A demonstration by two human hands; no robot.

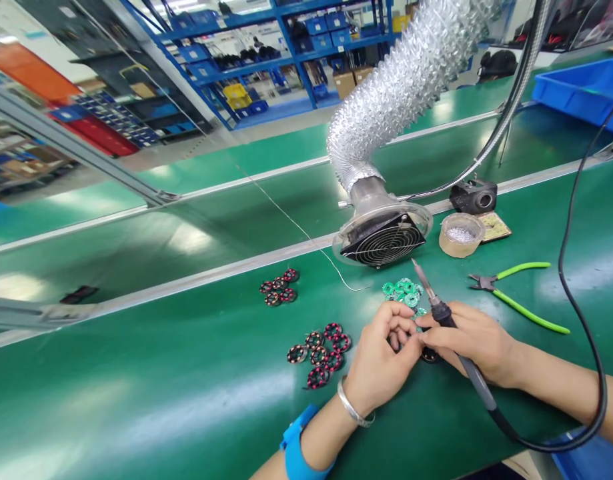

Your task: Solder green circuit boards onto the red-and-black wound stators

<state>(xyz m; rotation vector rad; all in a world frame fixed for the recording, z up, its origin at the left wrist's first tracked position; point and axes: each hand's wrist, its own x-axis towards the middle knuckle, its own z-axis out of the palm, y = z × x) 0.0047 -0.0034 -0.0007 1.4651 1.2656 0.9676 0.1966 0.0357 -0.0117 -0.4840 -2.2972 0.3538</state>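
Observation:
My right hand [473, 343] is closed around a black soldering iron [443, 313] whose tip points up and away, its cable looping off to the right. My left hand [381, 363], with a silver bangle and a blue wrist strap, is curled with its fingertips pinched on a small dark part I can barely see, right against the right hand's fingers. Just beyond the hands lies a heap of small green ring boards [403, 292]. To the left of my left hand sit several round red-and-black wound coils [321, 353], and a second small cluster of coils [279, 287] lies farther back.
A fume-extractor fan [386, 240] on a silver flexible duct stands behind the hands, with solder wire [306, 237] hanging toward it. Green-handled cutters [516, 293], a roll of tape [461, 235] and a black holder [473, 195] lie right. A blue bin [581, 90] sits far right.

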